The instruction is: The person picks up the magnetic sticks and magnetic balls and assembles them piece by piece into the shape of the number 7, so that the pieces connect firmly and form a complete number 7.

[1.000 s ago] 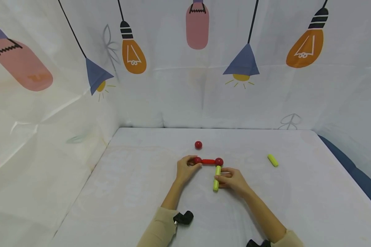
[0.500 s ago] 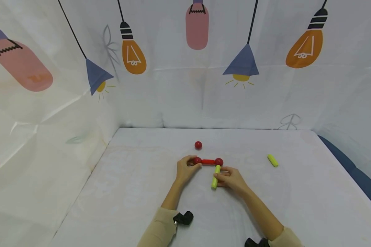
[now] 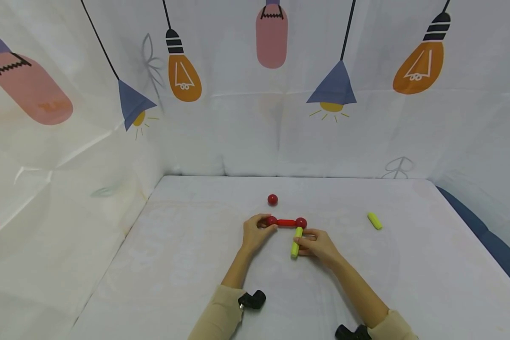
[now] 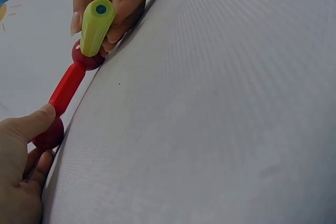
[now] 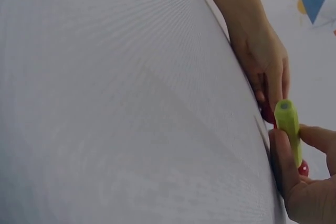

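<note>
A red magnetic rod (image 3: 286, 222) lies across the table with a dark red ball at each end. My left hand (image 3: 254, 234) pinches the left ball (image 4: 48, 134) between thumb and fingers. In my right hand (image 3: 320, 246), a yellow-green magnetic rod (image 3: 296, 245) is gripped between thumb and fingers. Its far end is right at the right ball (image 3: 301, 222), and its near end slants toward the person. Seen from the left wrist, the yellow-green rod (image 4: 94, 32) overlaps that ball, and a small dark disc shows in its near end.
Behind the red rod, a loose red ball (image 3: 272, 199) sits on the white table (image 3: 187, 264). Another yellow-green rod (image 3: 375, 221) lies off to the right. White sheeting (image 3: 238, 132) with printed lamps hangs behind and to the left. Both wrists wear black devices.
The yellow-green rod has shifted slightly forward and left, its near end swinging left, as my right hand moves with it. My left hand keeps its place on the left ball.
</note>
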The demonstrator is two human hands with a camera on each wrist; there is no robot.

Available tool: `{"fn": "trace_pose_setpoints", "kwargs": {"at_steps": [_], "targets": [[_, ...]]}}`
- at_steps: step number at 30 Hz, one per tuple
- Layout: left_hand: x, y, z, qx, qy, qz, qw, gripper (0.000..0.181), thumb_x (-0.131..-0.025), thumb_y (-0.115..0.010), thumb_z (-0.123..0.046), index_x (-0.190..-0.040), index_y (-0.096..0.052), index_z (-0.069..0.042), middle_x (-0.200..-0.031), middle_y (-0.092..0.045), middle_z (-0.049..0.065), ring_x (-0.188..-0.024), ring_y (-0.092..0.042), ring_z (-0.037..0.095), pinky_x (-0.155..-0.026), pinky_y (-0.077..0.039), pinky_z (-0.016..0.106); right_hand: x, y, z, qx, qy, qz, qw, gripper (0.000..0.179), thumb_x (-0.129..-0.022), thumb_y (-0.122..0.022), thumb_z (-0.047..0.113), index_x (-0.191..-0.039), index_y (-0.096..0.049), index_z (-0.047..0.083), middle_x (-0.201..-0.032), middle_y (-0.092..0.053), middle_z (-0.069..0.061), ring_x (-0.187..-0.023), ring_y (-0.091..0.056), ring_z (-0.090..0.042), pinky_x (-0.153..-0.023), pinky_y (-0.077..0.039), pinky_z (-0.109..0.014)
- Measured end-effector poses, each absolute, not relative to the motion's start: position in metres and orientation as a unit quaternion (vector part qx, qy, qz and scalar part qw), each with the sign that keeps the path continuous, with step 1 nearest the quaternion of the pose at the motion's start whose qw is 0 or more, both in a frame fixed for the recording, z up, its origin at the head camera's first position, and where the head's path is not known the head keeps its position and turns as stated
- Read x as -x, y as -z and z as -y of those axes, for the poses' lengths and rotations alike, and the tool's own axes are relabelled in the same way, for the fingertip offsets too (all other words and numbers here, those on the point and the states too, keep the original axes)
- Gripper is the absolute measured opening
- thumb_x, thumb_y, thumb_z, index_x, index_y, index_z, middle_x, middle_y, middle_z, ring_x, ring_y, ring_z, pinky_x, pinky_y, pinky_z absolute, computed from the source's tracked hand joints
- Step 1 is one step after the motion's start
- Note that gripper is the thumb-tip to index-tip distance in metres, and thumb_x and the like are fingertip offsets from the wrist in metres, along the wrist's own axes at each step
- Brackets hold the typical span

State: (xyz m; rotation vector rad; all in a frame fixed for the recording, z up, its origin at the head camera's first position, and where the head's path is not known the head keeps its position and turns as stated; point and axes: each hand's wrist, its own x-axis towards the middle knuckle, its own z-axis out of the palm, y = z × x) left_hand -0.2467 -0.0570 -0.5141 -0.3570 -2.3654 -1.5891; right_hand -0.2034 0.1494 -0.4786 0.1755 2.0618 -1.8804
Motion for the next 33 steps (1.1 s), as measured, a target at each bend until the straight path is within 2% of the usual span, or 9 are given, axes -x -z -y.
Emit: {"fn": "trace_pose_setpoints", "kwargs": {"at_steps": [9, 27, 33], "targets": [[0.2454, 0.5125, 0.0567, 0.119, 0.544, 0.820, 0.130, 0.035, -0.076, -0.078, -0.012, -0.107, -0.068, 0.001, -0.098, -0.068, 0.012, -0.079, -0.062, 0.020, -0.072, -0.052, 0.024, 0.2038, 0.4806, -0.1506, -0.060, 0.672, -0.717, 0.176, 0.066, -0.086, -0.069, 0.013, -0.134, -0.034, -0.016, -0.105, -0.065, -0.023, -0.073, -0.067, -0.016, -0.069, -0.056, -0.031], [0.2433, 0.5112, 0.0563, 0.112, 0.541, 0.825, 0.121, 0.036, -0.078, -0.077, -0.012, -0.110, -0.067, 0.001, -0.101, -0.068, 0.012, -0.081, -0.061, 0.019, -0.074, -0.052, 0.024, 0.2020, 0.4808, -0.1505, -0.048, 0.683, -0.706, 0.180, 0.067, -0.086, -0.068, 0.011, -0.134, -0.031, -0.017, -0.098, -0.067, -0.019, -0.071, -0.067, -0.017, -0.068, -0.057, -0.034], [0.2433, 0.5106, 0.0573, 0.120, 0.540, 0.824, 0.124, 0.041, -0.076, -0.078, -0.010, -0.112, -0.066, 0.004, -0.103, -0.068, 0.015, -0.081, -0.062, 0.021, -0.073, -0.052, 0.023, 0.2026, 0.4834, -0.1512, -0.043, 0.685, -0.705, 0.177, 0.067, -0.085, -0.069, 0.011, -0.133, -0.032, -0.018, -0.096, -0.068, -0.019, -0.070, -0.067, -0.017, -0.068, -0.057, -0.034]]}}
